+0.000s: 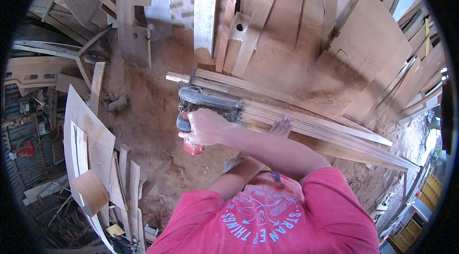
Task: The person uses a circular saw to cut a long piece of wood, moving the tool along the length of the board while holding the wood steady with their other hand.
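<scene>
My arms cross, the right forearm over the left. My right hand (206,127) is closed round the grip of a circular saw (210,97), dark with red parts, which sits at the left end of a long wooden board (325,132). Flat on that board lies my left hand (282,126), fingers stretched out, just right of the saw. Long lines run lengthwise along the board. A thinner wood strip (306,106) lies along its far side, and a short wood end (177,77) sticks out left of the saw. The saw's blade is hidden.
Sawdust (143,96) covers the ground around the work. Planks (260,20) and wide panels (368,39) lean along the far side. At the left stand a pale curved sheet (91,134) and upright offcuts (134,187). Yellow crates (432,189) are at the lower right.
</scene>
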Available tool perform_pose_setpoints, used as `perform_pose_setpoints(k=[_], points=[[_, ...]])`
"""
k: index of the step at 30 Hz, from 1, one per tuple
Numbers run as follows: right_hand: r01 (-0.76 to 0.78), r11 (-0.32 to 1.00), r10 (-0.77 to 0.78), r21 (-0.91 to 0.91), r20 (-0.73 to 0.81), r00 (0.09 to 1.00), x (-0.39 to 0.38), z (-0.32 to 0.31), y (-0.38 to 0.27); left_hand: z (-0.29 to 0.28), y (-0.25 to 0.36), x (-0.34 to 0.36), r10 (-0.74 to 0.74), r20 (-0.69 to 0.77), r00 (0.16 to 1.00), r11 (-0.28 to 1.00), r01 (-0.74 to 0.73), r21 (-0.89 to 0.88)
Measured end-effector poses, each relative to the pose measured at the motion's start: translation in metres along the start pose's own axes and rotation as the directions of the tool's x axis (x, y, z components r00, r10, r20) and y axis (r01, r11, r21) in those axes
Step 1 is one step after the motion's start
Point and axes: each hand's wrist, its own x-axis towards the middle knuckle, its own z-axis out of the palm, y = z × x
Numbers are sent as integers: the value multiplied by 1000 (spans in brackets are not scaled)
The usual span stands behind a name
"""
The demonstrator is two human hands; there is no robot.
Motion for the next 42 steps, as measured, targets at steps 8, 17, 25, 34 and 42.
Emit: perform_pose_setpoints(k=[8,17,25,34,42], points=[[-50,996,56,-72,91,994,42,7,-26,-3,-6,-1,-9,-28,1000,998,7,-59],[274,959,-219,74,-418,882,-28,-33,-25,-20,-7,-9,-6,-61,998,995,0,-98],[-89,996,60,-13,-647,760,-238,-124,-39,-23,-7,13,-18,-77,997,991,8,-131],[-271,830,496,487,-867,-37,-556,-62,-46,-49,57,-4,-111,96,989,986,122,-112],[-291,588,521,754,-629,-577,-757,31,17,-48,60,98,-149,-49,988,989,147,-27]])
